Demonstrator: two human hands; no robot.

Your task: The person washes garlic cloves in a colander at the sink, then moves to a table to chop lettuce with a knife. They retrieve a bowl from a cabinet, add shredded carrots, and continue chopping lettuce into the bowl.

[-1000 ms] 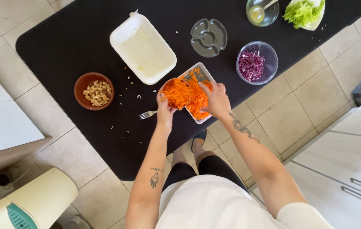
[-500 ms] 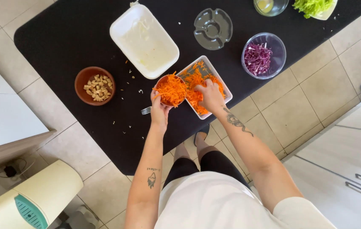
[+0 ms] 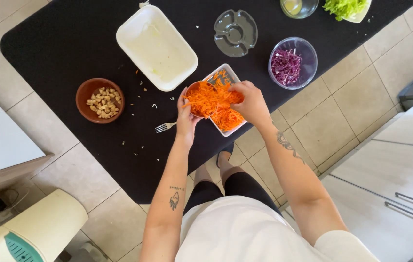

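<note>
Grated carrot (image 3: pixel 210 99) heaped in small brown bowl (image 3: pixel 198 98), cupped by left hand (image 3: pixel 185 118) and tilted over white square dish (image 3: pixel 226 99) near front edge of black countertop (image 3: pixel 71 43). Right hand (image 3: pixel 247 102) closed over the shreds, fingers pressing into the pile; more carrot lying in the dish below. Fork (image 3: pixel 165 127) just left of the left hand. Large white rectangular container (image 3: pixel 157 47) behind, brown bowl of nuts (image 3: pixel 100 100) toward the left edge. Clear bowl of shredded purple cabbage (image 3: pixel 292 63) to the right, clear lid (image 3: pixel 235 33) beyond the dish, lettuce (image 3: pixel 344 7) at the back edge.
</note>
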